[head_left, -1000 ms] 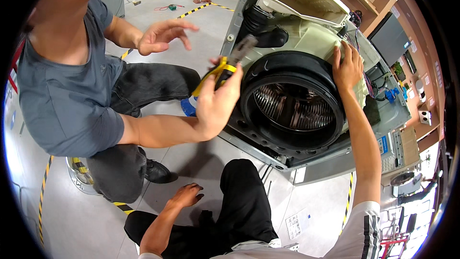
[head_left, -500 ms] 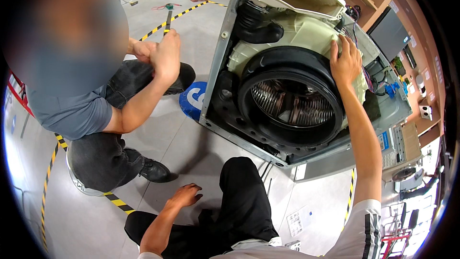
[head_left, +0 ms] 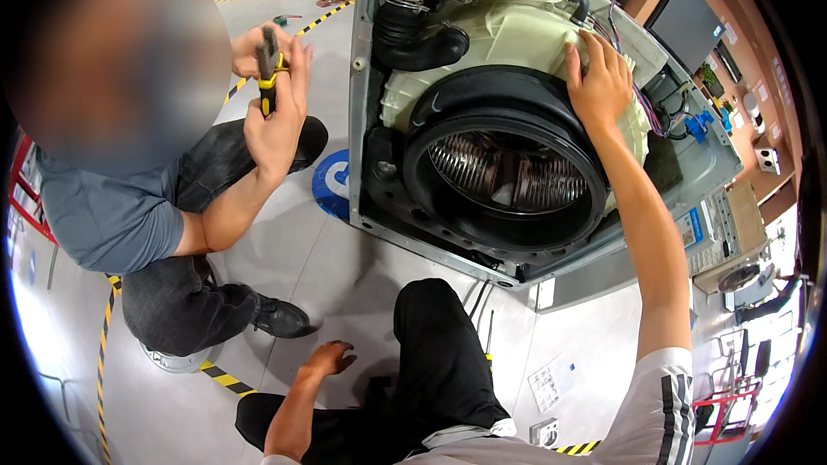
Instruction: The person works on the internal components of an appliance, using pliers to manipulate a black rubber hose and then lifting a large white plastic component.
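A washing machine with its front panel off stands before me, its metal cabinet [head_left: 358, 120] framing a pale plastic tub [head_left: 508, 34]. A thick black rubber door gasket [head_left: 508, 95] rings the shiny steel drum [head_left: 465, 164]. My right hand [head_left: 600, 84] lies on the tub's upper right, just above the gasket, fingers spread and holding nothing. Low in front of my body, my left hand [head_left: 329, 359] hangs above the floor near my knee; its fingers are loosely bent and apart, with nothing in them. A ribbed black hose [head_left: 422, 43] curves beside the tub's upper left.
At the left a seated co-worker holds pliers [head_left: 269, 77] with yellow and black handles. Colored wires [head_left: 650, 112] and a blue connector [head_left: 699, 126] lie right of the tub. A screwdriver [head_left: 490, 340] and a printed sheet [head_left: 544, 389] are on the floor near my leg.
The co-worker's hands and pliers have risen, with the jaws now pointing up. My view has shifted slightly, while my right hand stays on the tub and my left remains low.
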Demonstrator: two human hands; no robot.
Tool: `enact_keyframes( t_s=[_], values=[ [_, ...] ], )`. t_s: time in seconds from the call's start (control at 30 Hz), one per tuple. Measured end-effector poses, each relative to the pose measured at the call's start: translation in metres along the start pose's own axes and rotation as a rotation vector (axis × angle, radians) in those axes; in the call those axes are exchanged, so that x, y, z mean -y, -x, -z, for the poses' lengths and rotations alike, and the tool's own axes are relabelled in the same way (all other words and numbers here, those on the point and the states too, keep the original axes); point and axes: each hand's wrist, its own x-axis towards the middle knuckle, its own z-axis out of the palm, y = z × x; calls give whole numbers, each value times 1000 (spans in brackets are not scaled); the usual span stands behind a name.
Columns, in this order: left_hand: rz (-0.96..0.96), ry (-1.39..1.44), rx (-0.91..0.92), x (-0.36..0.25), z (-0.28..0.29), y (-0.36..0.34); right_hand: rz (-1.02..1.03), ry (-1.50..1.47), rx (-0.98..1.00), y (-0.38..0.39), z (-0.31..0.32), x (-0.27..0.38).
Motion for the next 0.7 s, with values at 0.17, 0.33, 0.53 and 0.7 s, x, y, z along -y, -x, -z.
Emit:
enact_keyframes(
  t_s=[0.17, 0.33, 0.53, 0.7],
  values=[
    [12, -3, 29, 10, -10, -13, -4, -3, -5, 0, -2, 0],
    [3, -18, 17, 11, -11, -19, 7, -11, -26, -1, -2, -1],
    [-19, -6, -19, 17, -16, -21, -1, -10, 0, 0, -4, 1],
    [-20, -9, -16, 14, -15, -22, -6, 2, 34, -2, 0, 1]
  ],
)
